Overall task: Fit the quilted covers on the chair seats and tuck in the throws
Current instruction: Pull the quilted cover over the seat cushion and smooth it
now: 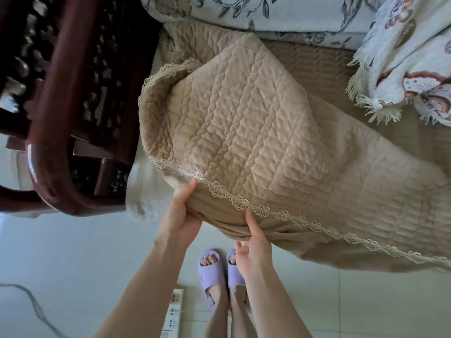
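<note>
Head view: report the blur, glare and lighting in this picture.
Head view: the quilted cover is sharp, stitching crisp, as are the left hand and right hand gripping its edge. Head view, left side: the wooden chair arm is smeared, carving soft, with a white glare spot on its rounded end. Head view overall: soft, even light, faint shadows.

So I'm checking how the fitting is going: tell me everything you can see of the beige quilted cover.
The quilted cover is beige, soft-looking padded fabric stitched in braid and block patterns, edged with cream lace trim. It lies rumpled and partly folded over beside the dark wooden armrest, its front edge hanging toward the floor. The left hand and right hand hold the plain fabric below the trim.
</note>
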A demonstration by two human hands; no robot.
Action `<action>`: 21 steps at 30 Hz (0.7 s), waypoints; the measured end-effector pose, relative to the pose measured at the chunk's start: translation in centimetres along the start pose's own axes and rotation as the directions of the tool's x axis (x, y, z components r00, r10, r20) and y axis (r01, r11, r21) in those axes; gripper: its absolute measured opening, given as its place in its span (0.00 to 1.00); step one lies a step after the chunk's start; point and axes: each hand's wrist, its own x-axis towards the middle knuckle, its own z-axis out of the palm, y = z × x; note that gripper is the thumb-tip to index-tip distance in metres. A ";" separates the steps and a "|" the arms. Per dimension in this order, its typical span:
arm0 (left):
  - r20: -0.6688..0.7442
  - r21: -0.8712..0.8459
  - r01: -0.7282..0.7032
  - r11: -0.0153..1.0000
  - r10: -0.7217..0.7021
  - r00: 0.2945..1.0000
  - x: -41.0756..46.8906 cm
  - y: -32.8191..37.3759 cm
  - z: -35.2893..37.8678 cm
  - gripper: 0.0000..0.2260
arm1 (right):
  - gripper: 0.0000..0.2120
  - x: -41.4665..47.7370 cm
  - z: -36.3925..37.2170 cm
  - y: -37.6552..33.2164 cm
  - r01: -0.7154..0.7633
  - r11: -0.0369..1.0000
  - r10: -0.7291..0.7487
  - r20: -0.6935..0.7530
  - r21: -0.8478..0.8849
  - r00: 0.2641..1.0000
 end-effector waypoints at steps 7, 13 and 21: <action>-0.025 0.048 -0.051 0.998 0.052 0.998 -0.8 0.0 0.0 0.10 | 0.12 -0.6 0.8 1.0 -0.005 0.999 0.012 0.215 -0.032 0.976; -0.118 -0.025 -0.131 0.991 0.127 0.985 -1.7 1.3 -1.9 0.23 | 0.28 -0.5 1.4 0.9 0.039 0.999 -0.038 0.035 -0.021 0.999; -0.203 0.079 -0.067 0.995 0.082 0.976 -1.7 3.3 -6.7 0.21 | 0.13 1.8 1.6 2.9 0.017 0.997 -0.017 0.005 -0.076 1.000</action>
